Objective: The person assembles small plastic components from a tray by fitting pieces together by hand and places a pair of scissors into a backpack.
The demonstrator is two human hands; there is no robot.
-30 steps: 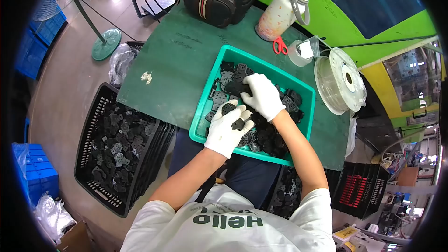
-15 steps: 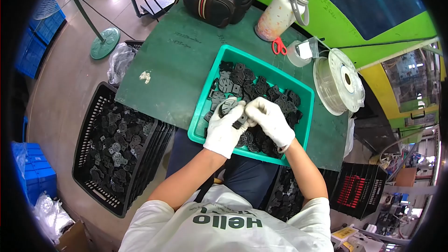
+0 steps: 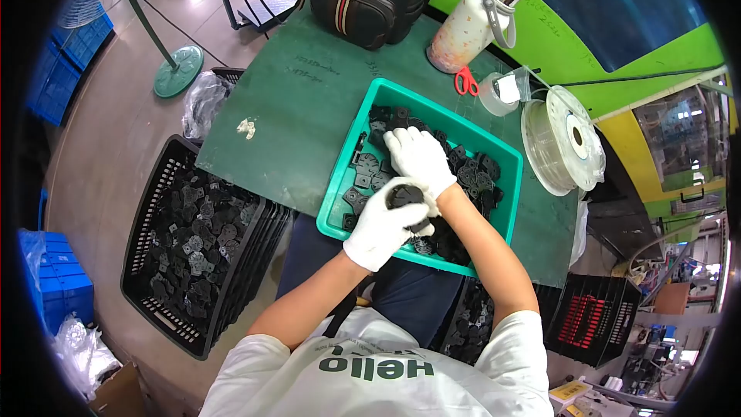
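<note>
My left hand (image 3: pixel 386 220), in a white glove, is closed around a black rounded plastic part (image 3: pixel 405 196) above the near side of a teal bin (image 3: pixel 333 212). It may hold more than one piece; the glove hides the lower portion. My right hand (image 3: pixel 421 159), also gloved, is over the middle of the bin among the loose black plastic parts (image 3: pixel 366 170). Its fingers are bent down and closed, the tips hidden, so what they hold cannot be made out. Its wrist is just beside the left hand's fingers.
The bin stands on a green table (image 3: pixel 266 135). Behind it are a black backpack (image 3: pixel 370 0), a bottle (image 3: pixel 467 31), red scissors (image 3: pixel 466 82), a tape roll (image 3: pixel 498 96) and a white spool (image 3: pixel 540 147). A black crate (image 3: pixel 143 232) of similar parts stands at left.
My right hand has moved away from the left, up and leftward over the parts in the bin. My left hand has shifted slightly right and down, turning the part it holds.
</note>
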